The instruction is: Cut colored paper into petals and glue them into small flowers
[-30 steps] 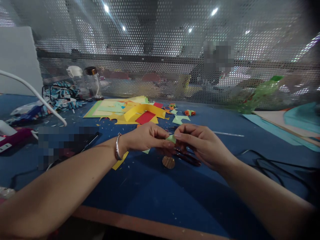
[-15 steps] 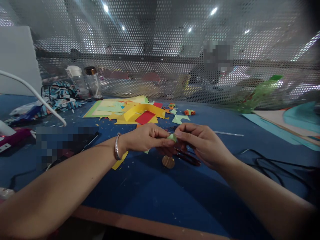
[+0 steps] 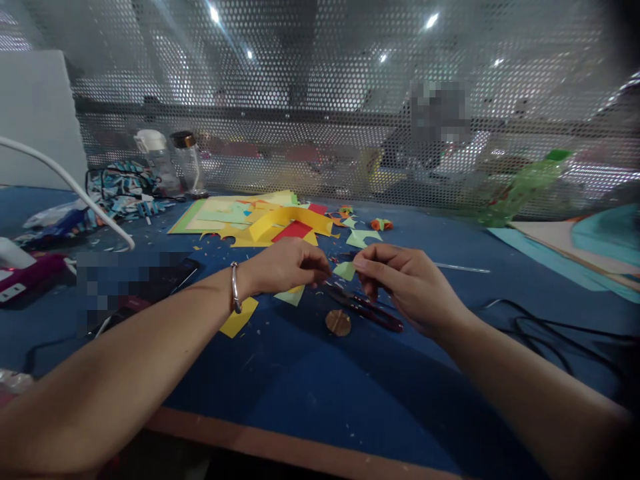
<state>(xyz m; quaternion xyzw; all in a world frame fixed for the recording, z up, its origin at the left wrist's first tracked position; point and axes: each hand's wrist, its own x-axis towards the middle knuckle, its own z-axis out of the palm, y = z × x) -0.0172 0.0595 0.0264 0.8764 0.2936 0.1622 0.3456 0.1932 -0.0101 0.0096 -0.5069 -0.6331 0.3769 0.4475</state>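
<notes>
Toward the left of the blue table [image 3: 320, 393], near its brown front edge [image 3: 280, 438], a flat, angular scrap of yellow paper [image 3: 239, 318] is seen beside the bare left forearm. Farther right, a pale green paper scrap [image 3: 289, 297] is partly covered by the left hand [image 3: 287, 265]. That hand is loosely curled; whether its thumb and fingertips meet cannot be told, and no paper is seen between them. Near the table's middle, well back from the front edge, lies a round, brown, ridged disc [image 3: 339, 323]. Above it, a small, pale green piece of paper [image 3: 344, 271] is held off the tabletop, its near corner pinched between the thumb and fingers of the right hand [image 3: 407, 280]. Under that hand, metal scissors with dark red handles [image 3: 375, 315] are laid with their blades toward the left fingertips. The paper is probably best gripped lightly and only by its edge, so that it is not creased; the left fingertips are better guided above the blades than across them.
</notes>
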